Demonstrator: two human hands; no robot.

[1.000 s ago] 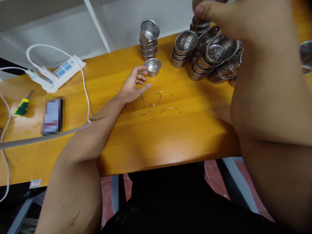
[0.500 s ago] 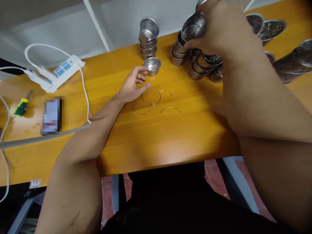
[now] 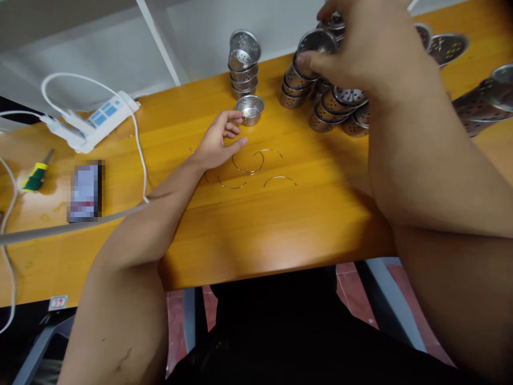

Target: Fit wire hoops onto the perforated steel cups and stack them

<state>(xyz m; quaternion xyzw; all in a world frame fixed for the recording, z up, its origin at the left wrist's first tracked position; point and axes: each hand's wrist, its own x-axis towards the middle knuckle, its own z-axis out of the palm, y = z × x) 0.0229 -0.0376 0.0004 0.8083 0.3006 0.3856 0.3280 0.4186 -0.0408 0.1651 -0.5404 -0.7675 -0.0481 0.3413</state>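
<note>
With right hand [image 3: 371, 45] arched over topmost stacked cup [image 3: 317, 41], right of lone cup [image 3: 250, 111]: mouth upward, axis near upright; cannot tell whether clamped or loose. With left hand [image 3: 220, 141] just beside lone cup: fingers [image 3: 231, 115] half-curled, apart.

On the table's [image 3: 240, 235] front edge, to my left, I see a small blue-bordered sticker [image 3: 58, 303] with a red number: 3, then a digit that may be 9. The phone [image 3: 85, 190] is too blurred for me to read.
</note>
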